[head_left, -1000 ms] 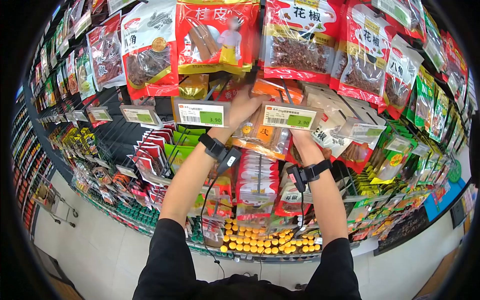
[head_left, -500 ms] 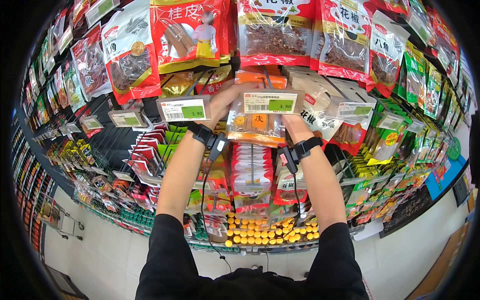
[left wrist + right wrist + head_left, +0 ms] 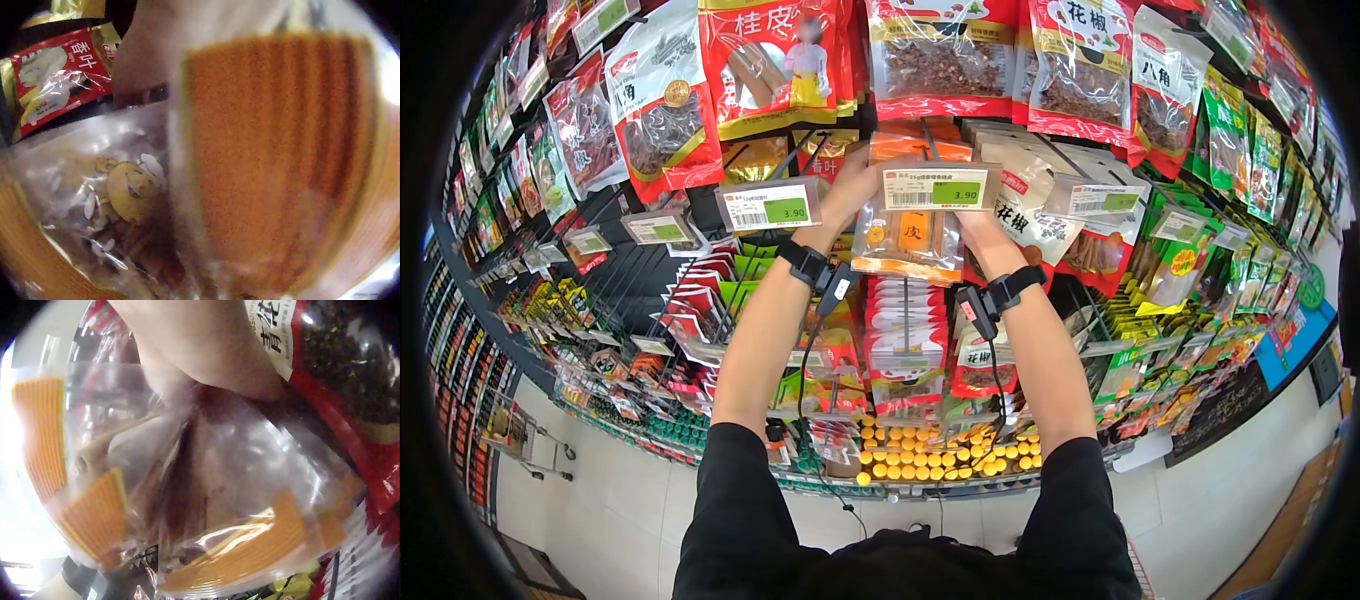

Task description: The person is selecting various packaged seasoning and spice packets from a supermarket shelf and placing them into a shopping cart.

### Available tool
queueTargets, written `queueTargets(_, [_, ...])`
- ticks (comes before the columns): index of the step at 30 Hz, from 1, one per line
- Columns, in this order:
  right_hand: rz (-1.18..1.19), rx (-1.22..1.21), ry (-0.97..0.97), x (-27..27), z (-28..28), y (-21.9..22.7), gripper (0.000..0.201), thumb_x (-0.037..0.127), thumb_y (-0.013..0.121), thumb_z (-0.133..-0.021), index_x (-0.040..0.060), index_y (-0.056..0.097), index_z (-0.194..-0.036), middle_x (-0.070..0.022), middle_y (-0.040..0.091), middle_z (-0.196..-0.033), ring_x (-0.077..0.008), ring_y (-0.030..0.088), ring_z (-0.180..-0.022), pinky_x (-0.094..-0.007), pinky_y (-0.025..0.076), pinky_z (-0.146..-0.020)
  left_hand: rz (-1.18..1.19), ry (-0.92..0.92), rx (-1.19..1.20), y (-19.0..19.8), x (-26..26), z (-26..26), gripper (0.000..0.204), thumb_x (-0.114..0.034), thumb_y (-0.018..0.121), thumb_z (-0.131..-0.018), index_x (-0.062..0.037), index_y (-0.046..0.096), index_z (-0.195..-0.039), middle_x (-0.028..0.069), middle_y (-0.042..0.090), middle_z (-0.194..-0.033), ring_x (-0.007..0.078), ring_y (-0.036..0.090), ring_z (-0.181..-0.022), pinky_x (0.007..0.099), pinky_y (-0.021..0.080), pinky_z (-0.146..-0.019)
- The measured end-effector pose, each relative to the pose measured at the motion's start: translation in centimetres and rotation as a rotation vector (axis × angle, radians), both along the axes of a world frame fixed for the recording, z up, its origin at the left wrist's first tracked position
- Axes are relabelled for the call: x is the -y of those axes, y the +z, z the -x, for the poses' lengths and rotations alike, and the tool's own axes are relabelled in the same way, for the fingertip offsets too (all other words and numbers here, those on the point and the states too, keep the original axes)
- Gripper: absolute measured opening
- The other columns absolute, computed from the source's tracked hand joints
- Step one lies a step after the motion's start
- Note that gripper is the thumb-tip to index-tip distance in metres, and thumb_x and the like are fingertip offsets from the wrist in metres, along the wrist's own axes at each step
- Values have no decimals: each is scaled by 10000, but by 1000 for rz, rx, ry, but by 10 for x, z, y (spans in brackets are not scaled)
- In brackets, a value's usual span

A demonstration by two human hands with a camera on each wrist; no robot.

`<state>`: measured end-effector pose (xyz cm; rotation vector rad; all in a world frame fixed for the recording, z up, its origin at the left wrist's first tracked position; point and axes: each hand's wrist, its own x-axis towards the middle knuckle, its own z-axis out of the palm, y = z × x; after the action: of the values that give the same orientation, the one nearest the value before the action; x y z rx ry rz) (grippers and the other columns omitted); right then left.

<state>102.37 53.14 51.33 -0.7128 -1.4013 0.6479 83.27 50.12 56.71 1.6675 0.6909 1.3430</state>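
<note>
In the head view, a clear spice packet (image 3: 908,240) with orange ends hangs in a stack behind a price tag (image 3: 938,188). My left hand (image 3: 847,197) is at the stack's left side. In the left wrist view, an orange packet end (image 3: 275,162) covers its fingers, so I cannot tell how they lie. My right hand (image 3: 982,232) is at the right side, partly behind the tag. The right wrist view shows that hand (image 3: 206,350) gripping gathered clear packets (image 3: 250,456), with folds converging beneath it and their orange ends fanned out.
Red bags (image 3: 765,65) hang above. A red bay-leaf bag (image 3: 65,75) is left of the stack, with pale pepper bags (image 3: 1030,205) to its right. White-and-red packets (image 3: 905,340) hang below. Another price tag (image 3: 768,204) juts out beside my left forearm.
The head view has shifted, so the shelf appears higher and further left than a second ago. Both hands stay at the orange-ended packets, with only slight movement over the last half second.
</note>
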Motion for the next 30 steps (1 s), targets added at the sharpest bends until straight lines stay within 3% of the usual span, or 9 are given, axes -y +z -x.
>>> queueTargets(5, [-4, -3, -7, 4, 0, -1, 293, 206, 668, -821, 13, 623, -1036, -97, 677, -1000, -192, 636, -927, -310, 496, -807, -34, 12, -1, -8, -10, 2, 416, -230, 708, -840, 4, 575, -1157, 94, 644, -1082, 130, 605, -974, 279, 487, -821])
queueTargets(8, [-12, -3, -13, 4, 0, 0, 293, 209, 670, -819, 14, 624, -1033, -97, 679, -998, -194, 638, -925, -311, 496, -806, -179, 162, -40, -15, -24, 5, 575, -243, 740, -811, 17, 461, -1241, 141, 605, -1141, 158, 579, -1029, 290, 478, -848])
queueTargets(11, [-21, -2, -18, 3, 1, 0, 294, 211, 671, -816, 15, 626, -1030, -98, 681, -995, -195, 639, -924, -312, 497, -806, -175, 382, -122, -18, -32, 8, 746, -246, 775, -774, 26, 336, -1312, 187, 568, -1169, 197, 560, -1075, 305, 471, -880])
queueTargets(14, [-42, -5, -30, -3, 4, 3, 295, 214, 673, -814, 15, 627, -1028, -99, 683, -992, -196, 641, -923, -313, 498, -805, 9, 181, 72, -9, -17, 2, 828, -227, 796, -748, 33, 273, -1334, 195, 557, -1152, 227, 576, -1056, 312, 477, -887])
queueTargets(17, [-70, -9, -40, -16, 9, 5, 296, 217, 675, -812, 16, 629, -1025, -99, 685, -990, -198, 643, -921, -314, 498, -804, 85, 50, 90, -3, -17, 4, 819, -221, 805, -741, 30, 290, -1327, 178, 562, -1148, 229, 586, -1047, 315, 490, -878])
queueTargets(20, [-91, -14, -62, -31, 13, 5, 297, 219, 677, -810, 17, 631, -1022, -100, 687, -987, -199, 645, -920, -315, 499, -803, -86, 231, 67, -3, -12, -6, 818, -221, 813, -734, 23, 304, -1325, 175, 556, -1172, 223, 591, -1035, 319, 505, -853])
queueTargets(24, [-113, -24, -79, -45, 14, -5, 298, 223, 679, -807, 18, 633, -1019, -101, 689, -984, -201, 647, -918, -316, 500, -802, -95, 103, 82, -1, -7, -4, 689, -161, 779, -772, 3, 371, -1302, 150, 598, -1105, 185, 609, -985, 301, 514, -818])
queueTargets(27, [-125, 69, -173, -36, 13, -4, 284, 208, 670, -807, 20, 633, -1016, -113, 692, -988, -204, 651, -924, -313, 499, -803, -96, 3, 86, 3, 1, -3, 523, -118, 740, -807, -3, 465, -1237, 112, 632, -1038, 150, 621, -938, 275, 514, -795])
queueTargets(30, [-119, 131, -200, 12, 11, 17, 269, 175, 672, -801, 34, 632, -1026, -111, 694, -991, -195, 651, -925, -306, 496, -809, -152, -5, 46, -4, -11, 1, 365, -93, 669, -854, -9, 532, -1182, 85, 646, -1018, 130, 631, -915, 257, 519, -791])
